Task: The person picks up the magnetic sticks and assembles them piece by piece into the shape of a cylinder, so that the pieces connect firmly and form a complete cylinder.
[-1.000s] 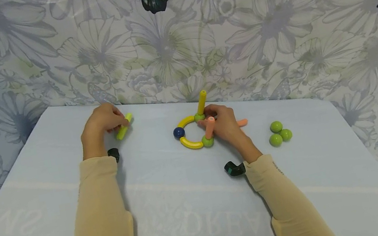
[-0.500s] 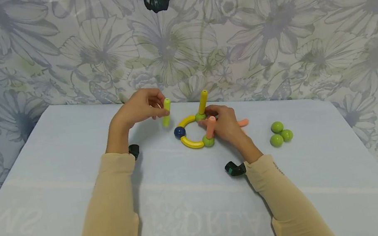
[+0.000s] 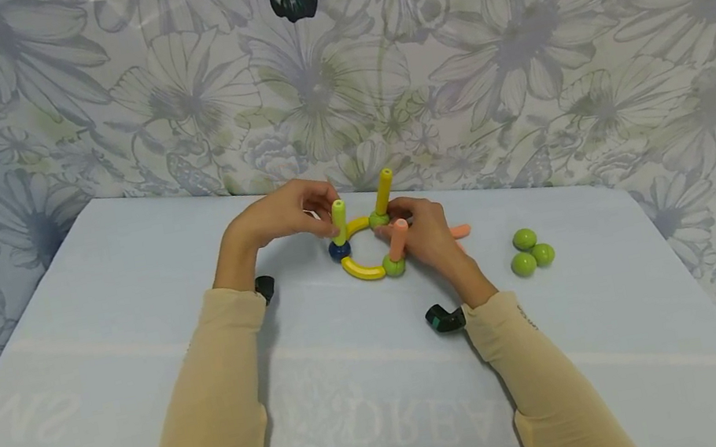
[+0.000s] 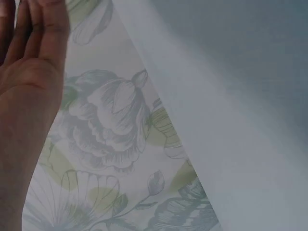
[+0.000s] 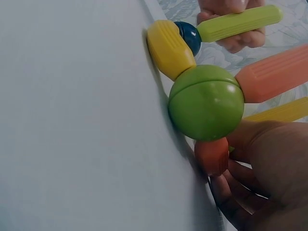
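My left hand (image 3: pixel 298 210) pinches a lime-green rod (image 3: pixel 339 220) upright, its lower end at the dark blue ball (image 3: pixel 338 252). That ball joins two curved yellow pieces (image 3: pixel 363 270) of a ball-and-rod toy ring on the table. My right hand (image 3: pixel 427 231) holds the ring's right side, its fingers by an orange piece (image 5: pixel 211 156) under a green ball (image 5: pixel 207 102). A yellow rod (image 3: pixel 384 191) rises from the far green ball (image 3: pixel 379 220), and an orange rod (image 3: pixel 397 239) from the near one. My right hand hides part of the ring. The left wrist view shows only part of my left hand.
Three loose green balls (image 3: pixel 531 250) lie together to the right of my right hand. Another orange piece (image 3: pixel 460 231) sticks out past that hand. A patterned wall stands behind the far edge of the white-covered table (image 3: pixel 357 383).
My left hand has brought the lime-green rod from the table's left over to the right and set it upright at the blue ball. My right hand has stayed at the ring.
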The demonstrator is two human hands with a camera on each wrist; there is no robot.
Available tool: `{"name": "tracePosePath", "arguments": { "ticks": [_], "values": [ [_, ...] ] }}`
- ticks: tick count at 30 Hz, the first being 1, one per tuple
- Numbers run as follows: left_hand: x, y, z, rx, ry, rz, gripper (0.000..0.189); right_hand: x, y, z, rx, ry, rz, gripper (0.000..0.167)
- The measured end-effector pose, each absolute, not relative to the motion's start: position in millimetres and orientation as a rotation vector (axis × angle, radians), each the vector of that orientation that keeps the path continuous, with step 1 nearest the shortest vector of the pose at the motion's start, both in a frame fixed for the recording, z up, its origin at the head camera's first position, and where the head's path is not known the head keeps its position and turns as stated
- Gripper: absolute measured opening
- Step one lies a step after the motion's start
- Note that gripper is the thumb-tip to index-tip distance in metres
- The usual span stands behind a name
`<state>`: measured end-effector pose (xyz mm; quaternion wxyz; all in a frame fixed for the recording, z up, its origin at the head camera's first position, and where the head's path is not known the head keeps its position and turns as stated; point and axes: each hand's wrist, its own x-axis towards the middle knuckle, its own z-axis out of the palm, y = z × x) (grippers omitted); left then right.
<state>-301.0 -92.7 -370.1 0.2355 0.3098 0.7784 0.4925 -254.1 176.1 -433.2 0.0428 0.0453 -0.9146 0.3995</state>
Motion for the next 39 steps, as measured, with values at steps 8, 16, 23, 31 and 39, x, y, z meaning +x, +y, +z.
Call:
{"name": "tracePosePath", "arguments": {
  "ticks": [8,16,23,31,39],
  "values": [
    [-306.0,-86.6,-383.4,0.886,2.093,1.229,0.022,-254.5,176.6,-432.8,0.148,-2.803,1.224,0.042],
    [-307.4,-90.4,-383.3,0.866,2.097,1.225,0.029,-255.7,176.5,-431.8,0.153,-2.816,1.209,0.040],
    [-310.9,-86.1,-393.0,0.788,2.233,1.318,0.026,-255.1,176.4,-430.5,0.201,-2.817,1.183,0.038],
    [-312.3,-74.0,-400.4,0.733,2.344,1.179,0.013,-255.2,172.0,-431.9,0.317,-2.819,1.158,0.036],
    [-309.8,-64.3,-401.6,0.751,2.406,1.028,0.015,-254.8,171.3,-433.4,0.420,-2.835,1.185,0.039]
  ]
}}
